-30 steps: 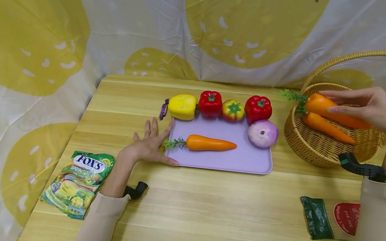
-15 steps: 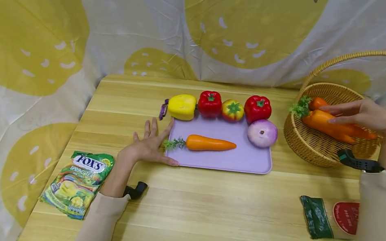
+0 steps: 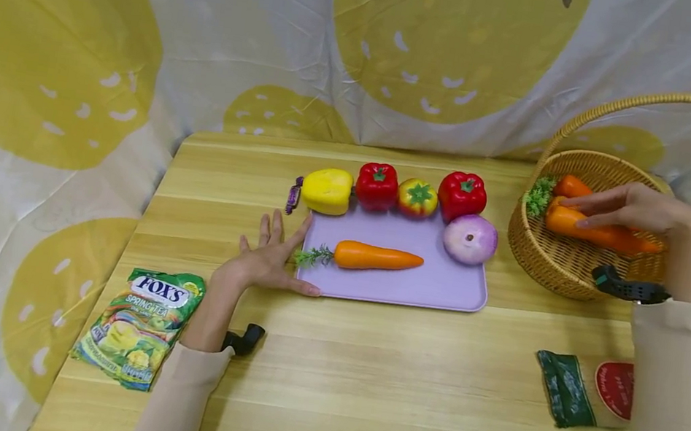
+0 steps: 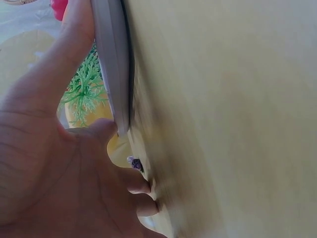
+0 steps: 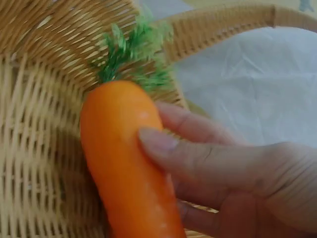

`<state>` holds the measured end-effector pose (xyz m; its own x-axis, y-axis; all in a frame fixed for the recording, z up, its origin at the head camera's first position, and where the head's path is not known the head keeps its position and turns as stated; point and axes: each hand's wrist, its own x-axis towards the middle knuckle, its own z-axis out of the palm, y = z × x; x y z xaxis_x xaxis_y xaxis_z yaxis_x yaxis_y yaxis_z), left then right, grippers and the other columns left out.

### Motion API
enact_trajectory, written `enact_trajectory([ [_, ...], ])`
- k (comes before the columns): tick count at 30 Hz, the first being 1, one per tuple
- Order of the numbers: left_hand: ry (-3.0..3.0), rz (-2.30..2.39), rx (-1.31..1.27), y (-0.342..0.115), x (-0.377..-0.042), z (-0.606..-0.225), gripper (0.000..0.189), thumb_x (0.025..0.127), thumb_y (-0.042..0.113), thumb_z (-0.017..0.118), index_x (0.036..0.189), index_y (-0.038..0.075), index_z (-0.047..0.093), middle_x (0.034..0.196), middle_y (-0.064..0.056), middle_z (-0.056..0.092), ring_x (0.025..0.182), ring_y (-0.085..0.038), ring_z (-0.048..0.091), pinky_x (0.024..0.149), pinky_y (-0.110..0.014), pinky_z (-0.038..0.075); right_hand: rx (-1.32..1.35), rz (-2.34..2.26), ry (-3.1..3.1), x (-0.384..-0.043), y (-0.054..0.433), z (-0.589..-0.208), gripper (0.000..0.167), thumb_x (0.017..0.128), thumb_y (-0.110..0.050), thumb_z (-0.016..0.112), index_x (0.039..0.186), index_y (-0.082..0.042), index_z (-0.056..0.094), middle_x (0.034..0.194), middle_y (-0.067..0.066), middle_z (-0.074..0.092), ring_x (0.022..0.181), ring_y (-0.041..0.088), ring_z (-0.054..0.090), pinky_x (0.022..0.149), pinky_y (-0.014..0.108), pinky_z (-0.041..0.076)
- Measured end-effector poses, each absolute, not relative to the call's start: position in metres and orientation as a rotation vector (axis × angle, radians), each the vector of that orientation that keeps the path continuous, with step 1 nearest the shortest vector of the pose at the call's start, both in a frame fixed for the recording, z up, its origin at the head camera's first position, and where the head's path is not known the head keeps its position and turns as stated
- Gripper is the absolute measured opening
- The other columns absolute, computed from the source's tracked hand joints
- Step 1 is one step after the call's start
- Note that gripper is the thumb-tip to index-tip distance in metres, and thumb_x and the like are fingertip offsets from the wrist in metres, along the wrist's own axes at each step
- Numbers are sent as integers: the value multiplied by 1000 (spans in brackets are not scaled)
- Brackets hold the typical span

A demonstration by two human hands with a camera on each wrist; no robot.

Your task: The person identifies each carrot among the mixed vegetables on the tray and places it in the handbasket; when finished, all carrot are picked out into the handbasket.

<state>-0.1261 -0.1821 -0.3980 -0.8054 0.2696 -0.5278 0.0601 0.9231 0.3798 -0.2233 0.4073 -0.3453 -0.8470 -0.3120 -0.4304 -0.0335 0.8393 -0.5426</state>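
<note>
While fingers [image 5: 171, 148] pinch one carrot [image 5: 124, 158], five (left) [image 3: 276, 237] splay.

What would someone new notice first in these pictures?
Probably the lilac tray in the middle, with one orange carrot lying on it and a colourful row along its far side, from a yellow pepper to an onion at the right. Next, perhaps, the right hand, holding a second carrot in or just above the wicker basket on the right.
</note>
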Motion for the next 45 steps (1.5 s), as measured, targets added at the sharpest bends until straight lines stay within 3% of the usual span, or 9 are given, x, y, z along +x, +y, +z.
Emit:
enact_trajectory([
  [4,2478,464,238,-181,-126,-398,134,77,71,79,165,34,-15,163,-27,-36,153,-49,-32,112,-84,-13,-269,-708,2488,-223,408,-355,49,98,-30,72,143,-13,63,146,4,62,134,16,53,108,44,47],
  [9,2479,469,238,-180,-126,-399,134,77,70,80,165,34,-15,163,-27,-36,153,-49,-32,113,-83,-13,-264,-756,2458,-223,410,-362,52,98,-30,73,145,-11,61,146,7,62,144,48,39,109,70,37],
  [15,2478,462,229,-181,-124,-397,134,76,71,80,165,35,-15,163,-26,-36,153,-47,-33,113,-83,-14,-252,-760,2455,-225,413,-364,54,98,-33,73,146,-13,61,133,-20,63,144,48,40,109,71,38],
  [20,2480,470,229,-182,-125,-399,135,75,72,79,165,35,-15,163,-27,-36,152,-49,-32,112,-84,-14,-256,-693,2483,-226,414,-365,53,97,-35,74,144,-15,63,134,-16,65,135,21,53,107,60,46],
  [25,2479,468,228,-182,-126,-399,135,76,71,79,165,35,-15,163,-27,-36,152,-49,-32,112,-84,-14,-246,-703,2460,-227,416,-367,56,98,-36,72,147,-14,59,148,7,61,143,41,44,107,58,45],
  [32,2482,471,235,-182,-126,-399,135,76,72,79,165,34,-14,164,-27,-35,153,-49,-32,112,-84,-13,-239,-699,2461,-226,418,-368,54,98,-36,72,147,-16,60,141,-10,62,135,18,51,89,18,49],
  [38,2488,474,246,-182,-125,-399,135,75,72,80,165,33,-14,164,-29,-34,153,-49,-31,112,-84,-12,-223,-743,2436,-225,418,-369,55,100,-34,70,149,-13,56,155,19,51,144,42,39,83,10,46],
  [40,2488,470,246,-182,-125,-399,135,76,72,79,165,33,-14,164,-29,-34,153,-49,-31,112,-85,-12,-224,-733,2447,-225,418,-370,54,100,-33,70,149,-13,57,154,19,52,141,34,45,83,10,47],
  [45,2489,467,243,-183,-126,-400,135,76,72,79,165,35,-15,163,-28,-35,153,-49,-32,112,-84,-12,-256,-711,2479,-226,419,-371,52,100,-30,71,147,-11,59,146,15,62,112,-14,51,83,12,48],
])
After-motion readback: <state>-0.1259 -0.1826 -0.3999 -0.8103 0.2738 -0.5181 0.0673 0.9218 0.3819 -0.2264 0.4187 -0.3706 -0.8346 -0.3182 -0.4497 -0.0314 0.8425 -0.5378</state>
